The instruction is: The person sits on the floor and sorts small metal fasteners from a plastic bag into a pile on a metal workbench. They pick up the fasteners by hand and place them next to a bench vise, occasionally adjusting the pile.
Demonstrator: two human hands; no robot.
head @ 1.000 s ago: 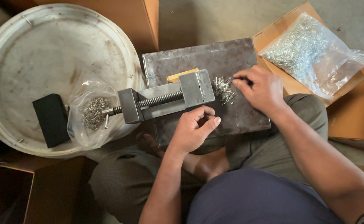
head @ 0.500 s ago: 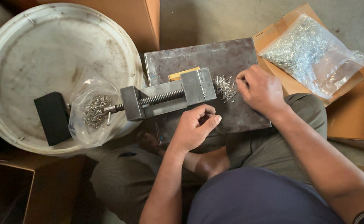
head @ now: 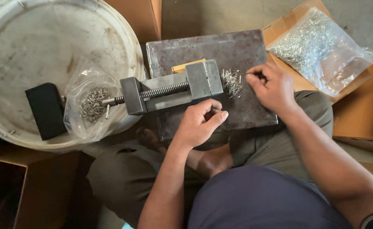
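Seen from the head camera, a seated person works at a steel plate (head: 237,110) on the lap, a small vise (head: 169,88) lying across it. The right hand (head: 271,87) pinches its fingers nearly shut beside a loose heap of small metal pins (head: 231,81), apparently on one pin. The left hand (head: 201,123) curls half-closed near the vise; whether it holds anything cannot be told. A nudge could likely scatter the pins off the plate.

A: Where does the camera sit?
B: On the person's head, looking almost straight down, close over the lap.
A: What lies in its view?
B: The left hand (head: 199,125) low at centre, the right hand (head: 271,87) just right, above it. There is only one view.
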